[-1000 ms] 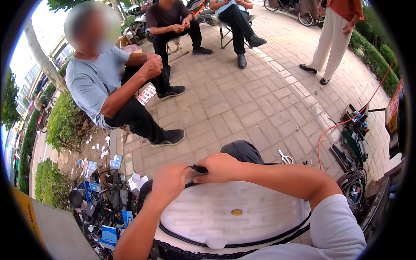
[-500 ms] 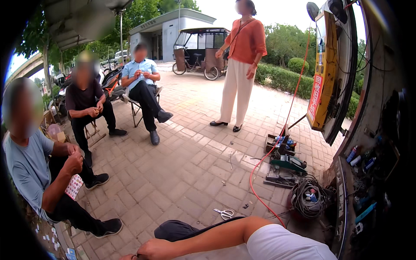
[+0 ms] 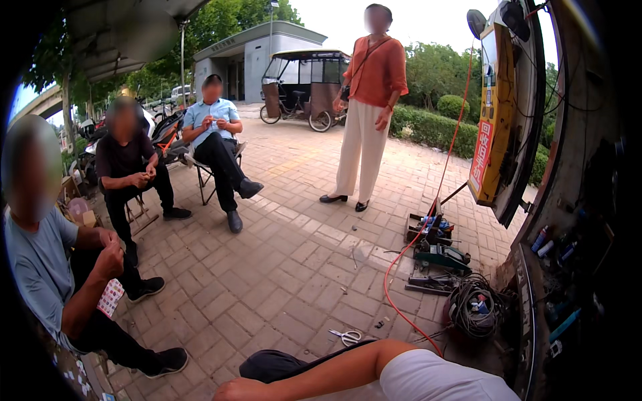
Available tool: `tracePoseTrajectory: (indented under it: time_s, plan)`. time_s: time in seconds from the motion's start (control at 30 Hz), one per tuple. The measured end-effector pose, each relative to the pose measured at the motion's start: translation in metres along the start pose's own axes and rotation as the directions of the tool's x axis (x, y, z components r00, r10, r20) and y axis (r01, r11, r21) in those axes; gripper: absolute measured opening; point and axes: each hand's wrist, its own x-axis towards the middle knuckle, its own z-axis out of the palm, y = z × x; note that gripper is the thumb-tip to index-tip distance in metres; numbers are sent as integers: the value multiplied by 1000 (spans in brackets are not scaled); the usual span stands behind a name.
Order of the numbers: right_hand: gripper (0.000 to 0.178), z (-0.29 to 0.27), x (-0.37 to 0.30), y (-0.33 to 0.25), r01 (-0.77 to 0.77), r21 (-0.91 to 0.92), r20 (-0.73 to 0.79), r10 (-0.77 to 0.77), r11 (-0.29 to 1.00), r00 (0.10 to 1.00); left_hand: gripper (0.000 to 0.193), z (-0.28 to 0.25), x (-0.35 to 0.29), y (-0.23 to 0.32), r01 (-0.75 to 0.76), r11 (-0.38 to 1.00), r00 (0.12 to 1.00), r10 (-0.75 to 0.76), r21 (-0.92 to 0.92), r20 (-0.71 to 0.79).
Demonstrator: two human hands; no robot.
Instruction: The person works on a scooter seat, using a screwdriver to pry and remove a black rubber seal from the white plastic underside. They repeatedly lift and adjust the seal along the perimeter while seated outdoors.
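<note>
Head view: right hand (image 3: 242, 389) at the lower edge, cut off by the frame, fingers hidden, can't tell how far open or what it grips; left hand out of frame, state unknown; dark grey, rounded, fabric-looking piece (image 3: 271, 365) just beyond right forearm, partly covered by it; white-handled metal scissors (image 3: 349, 338) on tan brick paving (image 3: 281, 281) nearby; thin orange-red hose (image 3: 390, 294) runs to their right

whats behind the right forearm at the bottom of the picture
Beyond the right forearm, a dark rounded thing shows its upper part; farther out, scissors lie on the paving. The forearm hides that thing's lower part.
</note>
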Motion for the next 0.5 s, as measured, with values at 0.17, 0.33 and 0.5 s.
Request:
tracePoseTrajectory:
  time_s: [0.17,0.33,0.5]
  plan:
    - [24,1,-1,10,-153,83,92,145,985,985,24,9,-2,8,-73,997,987,74,10,-139]
    - [23,9,-4,24,-96,174,17,94,980,995,24,33,-8,-7,-210,977,919,190,-22,-346]
    - [19,-22,-15,-11,155,170,-239,-112,973,965,29,28,-8,-7,-430,901,723,380,54,-576]
